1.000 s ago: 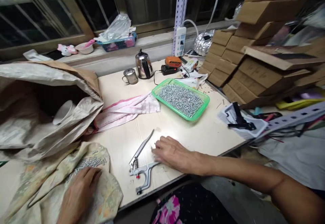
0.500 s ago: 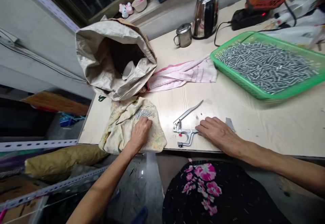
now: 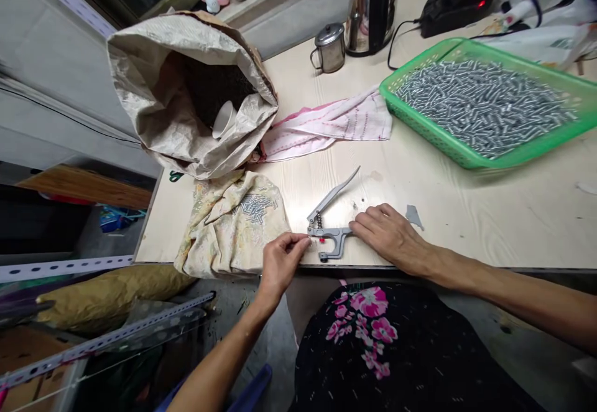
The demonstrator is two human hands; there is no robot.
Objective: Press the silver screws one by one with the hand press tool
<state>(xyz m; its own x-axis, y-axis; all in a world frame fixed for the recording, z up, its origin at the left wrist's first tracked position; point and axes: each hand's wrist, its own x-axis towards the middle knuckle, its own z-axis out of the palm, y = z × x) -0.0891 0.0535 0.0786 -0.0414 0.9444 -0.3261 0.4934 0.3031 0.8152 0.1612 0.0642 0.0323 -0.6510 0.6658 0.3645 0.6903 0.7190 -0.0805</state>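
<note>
Grey snap-fastener pliers (image 3: 336, 235) with a spring and a red tip lie at the table's front edge, jaws to the left and the upper handle raised. My right hand (image 3: 389, 236) is closed over the lower handle, hiding its end. My left hand (image 3: 282, 261) is pinched, thumb against forefinger, just left of the pliers' jaw; whatever sits in the pinch is too small to make out. Behind that hand a patterned yellowish cloth (image 3: 219, 231) carries a small heap of short silver metal pins (image 3: 255, 207).
A green basket (image 3: 466, 162) full of similar metal pins stands at the right. A large open sack (image 3: 140, 82) with a white cup (image 3: 224, 119) inside stands at the left. Between them lies a pink-white towel (image 3: 333, 122). Behind are a metal mug (image 3: 330, 51) and kettle (image 3: 372, 14).
My left hand has left the pin heap on the cloth and moved right to the pliers' jaw, fingers now pinched. My right hand stays on the pliers' handle. The view has shifted slightly.
</note>
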